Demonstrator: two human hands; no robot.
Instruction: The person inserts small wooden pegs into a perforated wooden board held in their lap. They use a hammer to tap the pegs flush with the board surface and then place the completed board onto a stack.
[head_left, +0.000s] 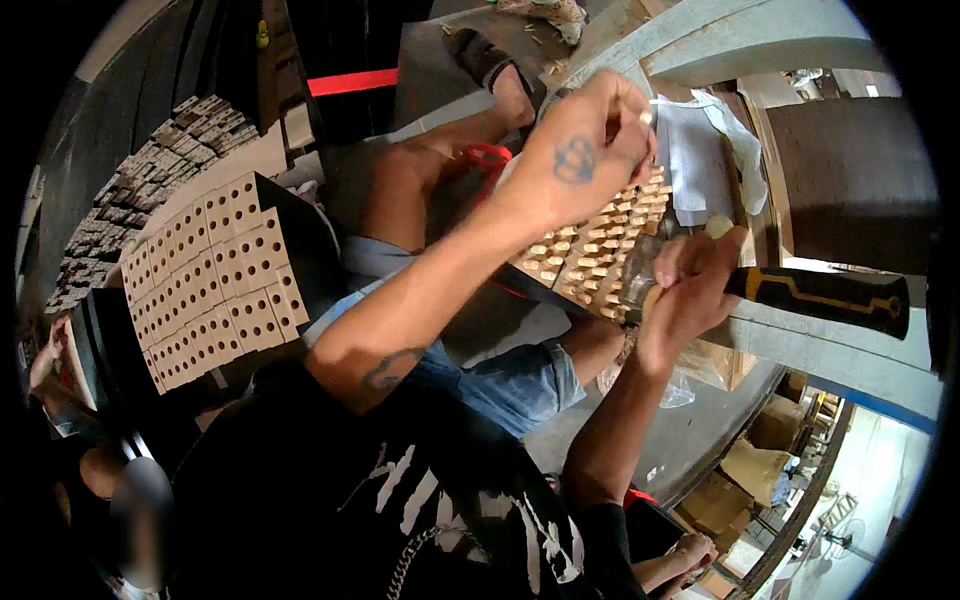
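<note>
Above the far edge of a board of wooden blocks, my left hand [600, 145] is closed in a pinch. A small pale spot shows at its fingertips, too small to name. Rows of short wooden dowels [605, 240] stand upright in the blocks between my hands. My right hand [695, 285] is wrapped round a hammer [820, 297] with a black and yellow handle, close to its head. The handle points right, away from the dowels. Fingers and blur hide most of the hammer's head, which is near the right side of the dowels.
At the left, a stack of drilled wooden blocks [215, 280] stands on a black support, and more blocks [150, 195] lie behind it. A grey beam [780, 45] and white sheet [695, 150] are at the right. Another person's hands [690, 555] show lower right; cardboard boxes [715, 500] sit nearby.
</note>
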